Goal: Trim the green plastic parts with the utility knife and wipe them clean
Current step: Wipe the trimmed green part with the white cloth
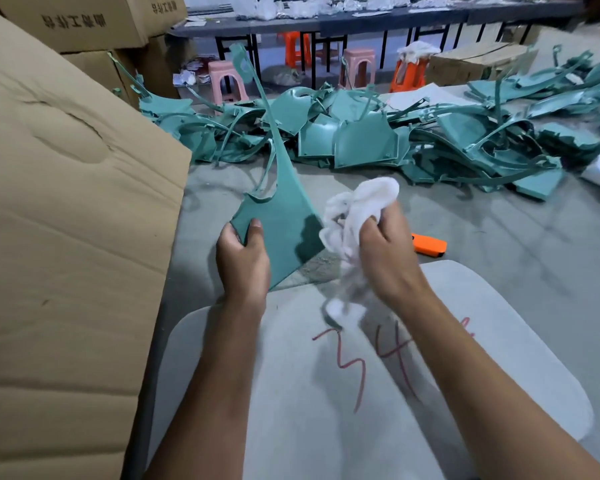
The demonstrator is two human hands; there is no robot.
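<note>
while left hand point(242, 261) grips part point(280, 216) upright, rag point(355, 216), bunched in right hand point(383, 252), sits just right of its face.

One green plastic part point(284, 216) is held up; the heap of green parts point(378, 140) behind is too tangled to count. One white rag point(350, 216), one orange utility knife point(429, 244), two hands, two pink stools point(226, 81), two orange stools point(409, 72), at least three cardboard boxes point(66, 202)

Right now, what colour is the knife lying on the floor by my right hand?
Orange, with a dark tip: the utility knife, seen in the head view.
</note>
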